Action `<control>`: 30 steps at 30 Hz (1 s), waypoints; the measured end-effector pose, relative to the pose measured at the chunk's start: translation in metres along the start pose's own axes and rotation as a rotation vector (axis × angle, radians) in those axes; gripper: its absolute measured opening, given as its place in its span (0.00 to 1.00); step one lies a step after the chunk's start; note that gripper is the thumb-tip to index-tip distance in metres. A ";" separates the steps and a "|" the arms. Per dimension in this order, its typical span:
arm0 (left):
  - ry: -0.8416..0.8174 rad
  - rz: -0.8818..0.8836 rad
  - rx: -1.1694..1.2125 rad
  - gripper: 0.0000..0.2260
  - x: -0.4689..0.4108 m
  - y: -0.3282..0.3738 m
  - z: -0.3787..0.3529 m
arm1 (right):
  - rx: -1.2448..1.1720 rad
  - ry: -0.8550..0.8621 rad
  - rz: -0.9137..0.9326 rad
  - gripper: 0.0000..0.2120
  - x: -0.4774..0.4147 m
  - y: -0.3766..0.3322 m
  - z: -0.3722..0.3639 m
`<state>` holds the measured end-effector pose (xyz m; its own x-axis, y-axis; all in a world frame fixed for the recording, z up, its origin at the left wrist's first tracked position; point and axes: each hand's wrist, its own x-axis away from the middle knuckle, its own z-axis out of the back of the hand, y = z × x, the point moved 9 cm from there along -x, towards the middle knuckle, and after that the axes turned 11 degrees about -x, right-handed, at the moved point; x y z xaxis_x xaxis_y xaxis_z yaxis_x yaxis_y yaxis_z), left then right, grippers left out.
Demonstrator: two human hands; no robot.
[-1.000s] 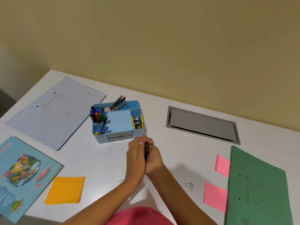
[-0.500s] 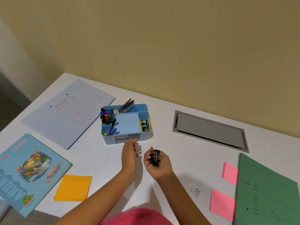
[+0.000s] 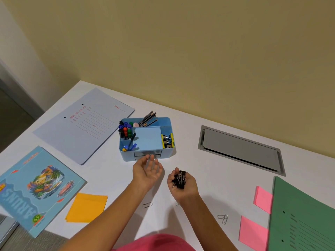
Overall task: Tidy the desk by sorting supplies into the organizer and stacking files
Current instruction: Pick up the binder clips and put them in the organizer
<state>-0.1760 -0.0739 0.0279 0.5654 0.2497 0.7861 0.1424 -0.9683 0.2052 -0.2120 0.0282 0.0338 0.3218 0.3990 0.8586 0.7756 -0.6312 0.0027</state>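
Counter: white, against a yellow wall; a grey hatch is set into it at the right.
Green file: near right corner, long axis running away from the person, punch holes along its left edge; the print is too small to read.
Pale file: far left, long axis running from near-left to far-right; the red print begins "ART NO".
Book: blue, near left, its near corner past the counter's edge; the title is upside down and cannot be read.
Organizer: blue, centre, long side left to right, drawer facing the person; markers at left, pencils leaning far-right.
Orange notes: just right of the book.
Pink notes: two pads at the green file's left edge.
Left hand: just before the drawer, palm up, grip slack, holding nothing.
Right hand: beside it, palm up, grip curled round the binder clips.
Binder clips: black, bunched in the right palm.
Paper clips: loose on the counter near the forearms.
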 end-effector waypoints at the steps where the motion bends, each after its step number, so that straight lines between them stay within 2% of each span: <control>1: -0.015 0.001 -0.005 0.02 0.000 0.000 -0.002 | 0.001 0.007 0.006 0.12 0.001 0.000 0.000; 6: 0.002 0.018 -0.068 0.06 0.003 -0.006 0.011 | 0.114 0.044 -0.032 0.13 0.004 0.006 -0.011; 9: 0.020 0.048 -0.069 0.11 0.009 -0.015 0.025 | 0.186 0.008 -0.064 0.14 0.013 0.018 -0.032; 13: 0.044 0.064 -0.065 0.15 0.013 -0.022 0.035 | 0.292 -0.043 -0.003 0.12 0.022 0.029 -0.057; 14: 0.048 0.064 -0.068 0.15 0.013 -0.023 0.035 | 0.382 -0.066 0.058 0.11 0.022 0.026 -0.061; 16: 0.051 0.060 -0.062 0.15 0.013 -0.024 0.035 | 0.716 -0.078 0.226 0.09 0.017 0.017 -0.069; 17: 0.052 0.057 -0.057 0.15 0.012 -0.024 0.035 | 0.860 -0.048 0.301 0.11 0.016 0.014 -0.072; 20: 0.055 0.051 -0.047 0.16 0.012 -0.021 0.035 | 1.058 -0.105 0.356 0.19 0.014 0.024 -0.081; 24: 0.066 0.061 -0.039 0.17 0.010 -0.022 0.040 | 1.205 -0.094 0.322 0.23 0.010 0.029 -0.084; 27: 0.076 0.063 -0.035 0.17 0.010 -0.023 0.042 | 1.350 -0.088 0.383 0.25 0.014 0.029 -0.085; 30: 0.076 0.058 -0.011 0.16 0.011 -0.022 0.040 | 1.293 -0.029 0.372 0.25 0.009 0.024 -0.080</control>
<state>-0.1405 -0.0501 0.0086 0.5092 0.1931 0.8387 0.1016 -0.9812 0.1642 -0.2343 -0.0363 0.0827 0.6228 0.3663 0.6913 0.5872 0.3649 -0.7225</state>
